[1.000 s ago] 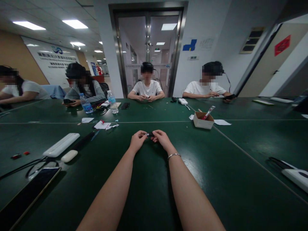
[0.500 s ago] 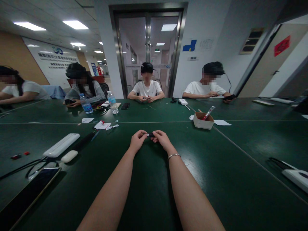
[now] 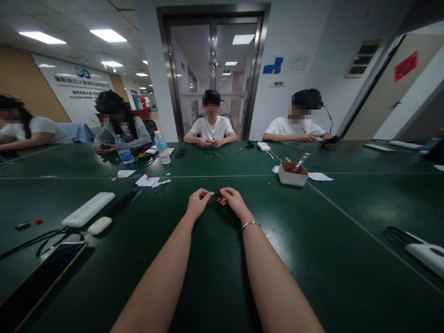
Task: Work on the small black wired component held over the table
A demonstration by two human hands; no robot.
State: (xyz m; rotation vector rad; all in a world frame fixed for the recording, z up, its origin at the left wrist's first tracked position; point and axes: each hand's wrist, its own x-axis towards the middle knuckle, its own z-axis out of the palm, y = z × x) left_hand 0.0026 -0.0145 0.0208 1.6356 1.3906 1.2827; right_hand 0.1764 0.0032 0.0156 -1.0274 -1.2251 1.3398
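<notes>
Both my hands meet above the green table (image 3: 222, 259), straight ahead of me. Between their fingertips is a small, dark, stick-like object (image 3: 217, 194) with a pale, shiny end on its left. My right hand (image 3: 232, 199) pinches the dark part, fingers closed. At the shiny end, my left hand (image 3: 197, 202) has thumb and forefinger pressed together. The object is too small for me to name its kind, and my fingers cover part of it. A silver bracelet (image 3: 250, 225) circles my right wrist.
On my left lie a dark-screened phone (image 3: 41, 277), a white power bank (image 3: 88, 209), a white oval case (image 3: 100, 226) and cables. Ahead are paper scraps (image 3: 148, 181), water bottles (image 3: 162, 148) and a small box (image 3: 293, 175) holding tools. Several people sit across the table.
My left hand has drawn slightly left and down, and the dark object looks a little more tilted. My right hand stays nearly in place. A person at the far left has lowered their hands.
</notes>
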